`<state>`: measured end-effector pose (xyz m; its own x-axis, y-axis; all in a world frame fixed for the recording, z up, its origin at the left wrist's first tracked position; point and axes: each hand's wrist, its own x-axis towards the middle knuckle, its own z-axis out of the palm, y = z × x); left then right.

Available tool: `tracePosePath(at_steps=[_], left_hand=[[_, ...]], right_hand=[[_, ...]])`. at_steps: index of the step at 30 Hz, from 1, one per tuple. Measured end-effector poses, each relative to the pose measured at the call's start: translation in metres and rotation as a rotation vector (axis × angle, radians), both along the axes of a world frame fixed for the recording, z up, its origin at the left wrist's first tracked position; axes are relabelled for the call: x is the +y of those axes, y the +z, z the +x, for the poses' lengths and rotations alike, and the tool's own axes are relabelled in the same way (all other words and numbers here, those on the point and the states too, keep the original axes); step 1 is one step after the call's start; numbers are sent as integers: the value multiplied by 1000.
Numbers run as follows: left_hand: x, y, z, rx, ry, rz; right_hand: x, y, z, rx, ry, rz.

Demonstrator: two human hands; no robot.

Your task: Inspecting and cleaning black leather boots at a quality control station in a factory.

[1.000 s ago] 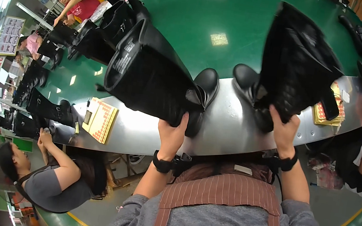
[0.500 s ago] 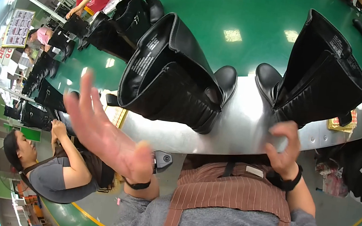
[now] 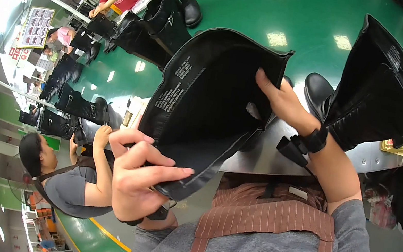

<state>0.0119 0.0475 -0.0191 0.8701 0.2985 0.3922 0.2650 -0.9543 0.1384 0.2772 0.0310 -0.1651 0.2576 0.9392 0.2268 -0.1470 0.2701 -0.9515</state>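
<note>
A tall black boot (image 3: pixel 215 102) is held before me, its wide shaft mouth turned up toward me and its dark lining showing. My left hand (image 3: pixel 139 176) grips the near left rim, with fingers bent over the edge. On the right side, my right hand (image 3: pixel 286 102) clasps the rim with the thumb inside the shaft; its other fingers are hidden behind the leather. The boot's foot is mostly out of sight. To the right, a second tall black boot (image 3: pixel 376 92) stands on the bench, untouched, its toe pointing away to the left.
A metal bench edge (image 3: pixel 360 159) curves in front of me beside a green surface (image 3: pixel 260 9). More black boots (image 3: pixel 137 33) stand at the left. A co-worker (image 3: pixel 73 185) sits close on my left. A yellow stack of cards (image 3: pixel 395 146) lies at the right.
Both hands were apart and empty; now they hold the left boot's rim. That boot has been lifted and tilted toward me, its mouth spread wider. The view has shifted slightly.
</note>
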Motion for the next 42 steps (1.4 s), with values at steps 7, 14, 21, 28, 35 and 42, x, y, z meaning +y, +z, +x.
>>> tracePosePath(at_steps=[7,14,21,28,35,42], left_hand=[[16,-2,-1,-1,-8,-24],[19,-9,-5,-46,-27,-11],[12,-15,-2,-49,-26,-35],[1,-19,7,-57,-11,-16],[-1,-65,64,-872,313,-131],[1,-171,89,-743,409,-408]], right_hand=[[11,3,4,17,4,-88],[17,-3,15,-76,20,-343],[3,10,11,-14,11,-270],[-1,0,15,40,15,-210],[-31,-40,20,-165,-97,-4],[-77,-95,1,-320,-197,-376]])
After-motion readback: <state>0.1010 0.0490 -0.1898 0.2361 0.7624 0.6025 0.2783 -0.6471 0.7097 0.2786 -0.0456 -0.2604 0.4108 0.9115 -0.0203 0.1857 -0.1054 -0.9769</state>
